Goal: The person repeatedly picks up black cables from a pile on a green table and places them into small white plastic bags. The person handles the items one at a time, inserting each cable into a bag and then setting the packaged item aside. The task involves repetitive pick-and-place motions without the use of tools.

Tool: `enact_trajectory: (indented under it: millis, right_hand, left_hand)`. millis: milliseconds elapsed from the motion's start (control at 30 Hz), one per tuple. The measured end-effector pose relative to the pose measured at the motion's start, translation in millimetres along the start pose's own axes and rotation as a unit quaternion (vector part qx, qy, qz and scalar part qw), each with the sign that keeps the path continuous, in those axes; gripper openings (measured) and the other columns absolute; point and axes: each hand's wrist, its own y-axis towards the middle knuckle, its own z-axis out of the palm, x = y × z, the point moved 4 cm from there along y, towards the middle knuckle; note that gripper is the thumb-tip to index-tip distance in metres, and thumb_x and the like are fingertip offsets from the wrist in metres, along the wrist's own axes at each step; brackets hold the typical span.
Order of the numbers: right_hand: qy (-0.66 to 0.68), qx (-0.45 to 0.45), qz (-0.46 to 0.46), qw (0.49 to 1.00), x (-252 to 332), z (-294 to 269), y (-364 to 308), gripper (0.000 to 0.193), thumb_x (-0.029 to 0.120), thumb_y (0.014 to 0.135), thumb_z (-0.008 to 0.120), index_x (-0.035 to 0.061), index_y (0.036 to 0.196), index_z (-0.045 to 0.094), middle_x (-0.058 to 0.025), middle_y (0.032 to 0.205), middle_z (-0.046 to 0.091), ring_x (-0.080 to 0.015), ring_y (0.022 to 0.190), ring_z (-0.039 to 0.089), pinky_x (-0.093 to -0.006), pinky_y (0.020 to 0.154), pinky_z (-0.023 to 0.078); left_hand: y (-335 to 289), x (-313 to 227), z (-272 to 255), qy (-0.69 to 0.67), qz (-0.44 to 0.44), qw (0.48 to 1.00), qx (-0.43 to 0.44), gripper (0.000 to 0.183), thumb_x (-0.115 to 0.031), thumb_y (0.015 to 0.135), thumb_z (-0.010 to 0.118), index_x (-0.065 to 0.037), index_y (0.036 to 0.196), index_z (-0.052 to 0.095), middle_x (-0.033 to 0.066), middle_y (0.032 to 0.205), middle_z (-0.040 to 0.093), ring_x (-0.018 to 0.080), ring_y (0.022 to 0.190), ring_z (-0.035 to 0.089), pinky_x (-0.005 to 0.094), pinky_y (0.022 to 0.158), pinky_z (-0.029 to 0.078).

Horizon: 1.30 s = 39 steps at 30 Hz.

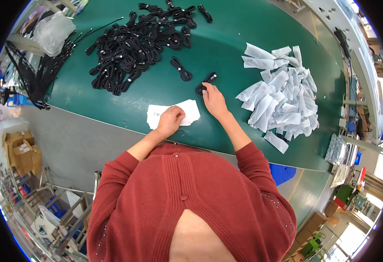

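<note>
My left hand lies over a small stack of flat white bags near the table's front edge. Its fingers are curled together at the top bag, and the fingertips are partly hidden. Farther right, my right hand has its thumb and fingers closed on a coiled black cable that rests on the green table. A second coiled cable lies loose just to the left of that one. Beyond it spreads a big heap of tied black cables.
To the right lies a pile of translucent whitish bags, with one bag apart near the front. Loose black cables hang over the green table's left edge beside a clear plastic bag. Cardboard boxes stand at lower left.
</note>
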Motion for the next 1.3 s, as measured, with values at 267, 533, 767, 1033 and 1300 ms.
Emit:
enact_trajectory:
  millis: [267,533,767,1033,1300]
  right_hand:
    - [-0.191,-0.097,-0.126,0.969,11.4,-26.4,-9.9,0.028,0.005,0.079,0.058,0.0150,0.103,0.068,-0.0149,0.118,0.054,-0.0319,0.108,0.051,-0.0425,0.087,0.042]
    - [-0.136,-0.103,-0.081,0.982,15.9,-44.2,-21.7,0.021,0.022,0.086,0.065,0.0148,0.105,0.065,-0.0057,0.100,0.064,-0.0258,0.100,0.057,-0.0411,0.083,0.045]
    - [0.321,0.134,0.201,0.916,25.9,-17.6,-73.0,0.028,0.031,0.096,0.058,0.0045,0.105,0.059,-0.0073,0.073,0.060,-0.0139,0.058,0.062,-0.0303,0.052,0.047]
    - [0.215,0.187,0.157,0.946,46.6,-21.7,-95.0,0.041,0.025,0.083,0.070,0.0058,0.118,0.060,-0.0164,0.102,0.068,-0.0348,0.093,0.064,-0.0397,0.083,0.050]
    - [0.214,0.203,0.105,0.950,42.2,-13.6,-100.1,0.036,0.026,0.087,0.068,0.0064,0.117,0.065,-0.0096,0.087,0.067,-0.0199,0.068,0.060,-0.0327,0.062,0.047]
  left_hand:
    - [1.2,-2.0,-1.6,-0.010,-0.017,1.000,0.018,0.009,-0.005,0.083,0.068,-0.001,0.087,0.060,0.0121,0.085,0.062,0.0263,0.074,0.061,0.0340,0.068,0.050]
    - [1.3,4.6,-0.5,-0.038,-0.048,0.998,0.008,0.009,-0.005,0.085,0.066,-0.001,0.090,0.060,0.0125,0.085,0.062,0.0259,0.075,0.061,0.0343,0.069,0.050]
    - [1.7,1.0,-0.2,-0.028,-0.047,0.998,0.007,0.009,-0.004,0.086,0.066,0.000,0.091,0.059,0.0124,0.086,0.062,0.0248,0.074,0.061,0.0332,0.070,0.051]
    - [2.0,-3.1,-3.9,-0.031,-0.035,0.999,-0.001,0.010,-0.004,0.085,0.066,0.000,0.091,0.059,0.0130,0.085,0.062,0.0254,0.073,0.061,0.0337,0.068,0.050]
    - [0.8,-10.9,-10.0,-0.036,0.036,0.999,0.008,0.009,0.001,0.083,0.065,-0.001,0.089,0.059,0.0121,0.087,0.061,0.0269,0.078,0.060,0.0342,0.070,0.050]
